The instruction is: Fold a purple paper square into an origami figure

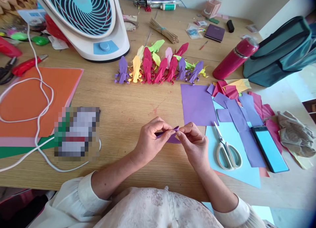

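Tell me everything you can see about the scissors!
The scissors have shiny, metal-looking blades and two off-white handle loops, probably plastic. The blades look shut or nearly so. They lie flat, mostly on light blue paper, tips pointing toward the picture's top and slightly left, reaching the corner of the purple sheet. Nobody is holding them.

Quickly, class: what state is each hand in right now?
Left hand: closed, pinching a piece of purple paper.
Right hand: closed, pinching the same purple paper.
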Demonstrator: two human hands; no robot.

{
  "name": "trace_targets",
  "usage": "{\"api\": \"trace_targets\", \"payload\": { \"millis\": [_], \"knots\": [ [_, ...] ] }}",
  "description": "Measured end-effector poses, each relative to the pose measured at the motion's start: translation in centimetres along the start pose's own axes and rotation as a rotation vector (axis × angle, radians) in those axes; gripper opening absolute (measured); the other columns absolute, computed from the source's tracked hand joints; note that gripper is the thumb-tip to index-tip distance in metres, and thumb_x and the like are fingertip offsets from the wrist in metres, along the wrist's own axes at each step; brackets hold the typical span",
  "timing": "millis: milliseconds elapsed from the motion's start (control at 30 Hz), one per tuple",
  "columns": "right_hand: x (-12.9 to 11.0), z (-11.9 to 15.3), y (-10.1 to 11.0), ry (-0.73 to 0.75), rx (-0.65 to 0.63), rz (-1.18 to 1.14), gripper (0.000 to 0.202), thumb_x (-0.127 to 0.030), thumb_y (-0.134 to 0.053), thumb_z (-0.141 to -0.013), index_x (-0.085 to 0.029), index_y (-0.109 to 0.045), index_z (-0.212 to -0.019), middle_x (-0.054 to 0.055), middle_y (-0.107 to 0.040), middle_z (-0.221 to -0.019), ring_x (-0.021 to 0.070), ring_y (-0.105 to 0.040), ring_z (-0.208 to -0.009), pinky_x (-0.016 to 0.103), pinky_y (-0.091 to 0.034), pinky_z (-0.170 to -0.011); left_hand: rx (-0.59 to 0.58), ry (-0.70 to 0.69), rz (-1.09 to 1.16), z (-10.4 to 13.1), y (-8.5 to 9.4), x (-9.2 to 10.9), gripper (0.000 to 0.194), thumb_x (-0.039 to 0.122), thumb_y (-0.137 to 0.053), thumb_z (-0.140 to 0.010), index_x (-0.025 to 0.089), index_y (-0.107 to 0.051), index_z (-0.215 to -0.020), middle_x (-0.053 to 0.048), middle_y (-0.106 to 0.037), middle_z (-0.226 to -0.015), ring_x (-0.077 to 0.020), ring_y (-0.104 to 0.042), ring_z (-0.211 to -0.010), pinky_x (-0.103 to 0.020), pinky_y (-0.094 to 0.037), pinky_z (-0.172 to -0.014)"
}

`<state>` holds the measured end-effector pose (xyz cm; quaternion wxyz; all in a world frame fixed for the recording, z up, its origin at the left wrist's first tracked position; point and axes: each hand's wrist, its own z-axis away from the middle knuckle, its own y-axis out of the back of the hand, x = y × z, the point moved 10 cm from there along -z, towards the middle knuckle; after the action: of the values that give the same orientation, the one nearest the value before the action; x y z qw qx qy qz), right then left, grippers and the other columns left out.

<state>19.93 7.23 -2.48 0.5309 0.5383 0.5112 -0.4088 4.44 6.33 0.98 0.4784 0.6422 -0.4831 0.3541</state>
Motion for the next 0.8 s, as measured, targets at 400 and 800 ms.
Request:
{"api": "trace_targets", "payload": {
  "millis": [400, 800],
  "knots": [
    [0.10, 0.11, 0.18, -0.006, 0.027, -0.028, 0.008, -0.031, -0.073, -0.089, -0.024, -0.072, -0.085, 0.000, -0.058, -0.081, 0.0142, -0.054, -0.075, 0.028, -0.043, -0.067, -0.019, -0.009, -0.044, -0.12, -0.05, 0.29, 0.017, 0.015, -0.071, -0.088, 0.016, -0.065, -0.072, 0.003, -0.059, -0.070, -0.0091, -0.056, -0.067, -0.021, -0.044, -0.066],
    [0.10, 0.08, 0.15, -0.024, 0.025, -0.083, 0.009, -0.030, -0.074, -0.088, -0.024, -0.071, -0.081, -0.001, -0.056, -0.078, 0.0125, -0.052, -0.070, 0.026, -0.042, -0.062, -0.028, -0.025, -0.028, 0.01, -0.38, 0.16, 0.018, 0.015, -0.071, -0.088, 0.017, -0.064, -0.072, 0.003, -0.058, -0.070, -0.0097, -0.056, -0.068, -0.022, -0.045, -0.068]
  ]
}}
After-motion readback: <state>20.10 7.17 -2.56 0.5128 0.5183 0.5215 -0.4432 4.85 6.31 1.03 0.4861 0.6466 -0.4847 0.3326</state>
